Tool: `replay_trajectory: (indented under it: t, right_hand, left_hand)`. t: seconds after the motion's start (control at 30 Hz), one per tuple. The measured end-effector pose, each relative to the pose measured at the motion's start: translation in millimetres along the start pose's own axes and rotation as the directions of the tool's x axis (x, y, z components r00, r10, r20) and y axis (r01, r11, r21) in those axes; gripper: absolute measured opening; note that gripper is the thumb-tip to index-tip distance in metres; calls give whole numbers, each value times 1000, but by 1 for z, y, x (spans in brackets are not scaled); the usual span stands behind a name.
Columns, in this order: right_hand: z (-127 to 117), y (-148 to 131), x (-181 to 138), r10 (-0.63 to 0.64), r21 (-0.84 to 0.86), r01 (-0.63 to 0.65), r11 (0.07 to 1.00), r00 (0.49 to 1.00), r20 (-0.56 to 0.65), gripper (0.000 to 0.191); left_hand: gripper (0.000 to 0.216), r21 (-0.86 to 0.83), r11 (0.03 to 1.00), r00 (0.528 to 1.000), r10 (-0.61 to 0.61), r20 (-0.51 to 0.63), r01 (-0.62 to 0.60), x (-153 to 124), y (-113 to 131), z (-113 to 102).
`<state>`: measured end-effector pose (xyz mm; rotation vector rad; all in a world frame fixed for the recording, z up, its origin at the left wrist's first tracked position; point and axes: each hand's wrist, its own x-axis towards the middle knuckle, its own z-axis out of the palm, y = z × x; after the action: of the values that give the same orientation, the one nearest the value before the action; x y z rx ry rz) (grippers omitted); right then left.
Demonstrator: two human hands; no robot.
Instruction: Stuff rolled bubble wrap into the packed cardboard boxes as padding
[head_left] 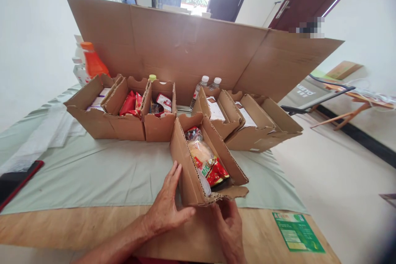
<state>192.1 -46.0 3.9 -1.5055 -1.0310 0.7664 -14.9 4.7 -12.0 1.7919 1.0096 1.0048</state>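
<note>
A narrow open-topped cardboard box [190, 173] stands in front of me, angled, its near end at the table's front edge. Inside it lies a clear plastic food bag [213, 169] with a red and green printed label. My left hand [165, 204] lies along the box's left side, fingers stretched out and thumb spread away. At the near end, my right hand [229, 225] has its fingers curled at the lower edge of the box; the fingertips are partly hidden beneath it.
Behind stand more cardboard boxes [111, 126] with packets and white paper items. Bottles, one an orange bottle [94, 62], stand before a tall cardboard panel [185, 45]. A phone [18, 181] lies left on the green cloth [123, 173]; a green card [298, 231] lies right.
</note>
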Motion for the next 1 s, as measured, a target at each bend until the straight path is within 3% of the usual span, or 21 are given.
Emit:
replay_trajectory:
  t: [0.2,0.47,0.6,0.7,0.8,0.9,1.0]
  right_hand:
    - [12,8,7,-61,-13,61,998,998,36,32]
    - [6,20,3,-98,-76,98,992,995,-2,25]
    - [20,21,13,-122,-46,124,991,991,53,42]
    - [35,20,36,-161,1,161,987,982,96,58]
    - [45,20,63,-202,43,199,979,973,115,63]
    - [46,23,77,-199,23,198,980,975,94,56]
    - [44,32,75,-189,-33,194,981,976,111,39]
  left_hand:
    - [108,25,1000,999,13,-44,-12,9,-1,-6]
    - [103,28,999,997,43,-62,-41,10,-2,-2]
    - [89,-22,999,992,21,-120,-24,19,-8,-8]
    - [74,-36,997,985,-69,-156,64,41,-10,-20]
    - [58,-26,974,945,-223,-239,224,68,-12,-35]
    - [51,-41,952,901,-300,-312,303,85,-15,-44]
    - [63,-139,941,891,-338,-304,309,89,-16,-36]
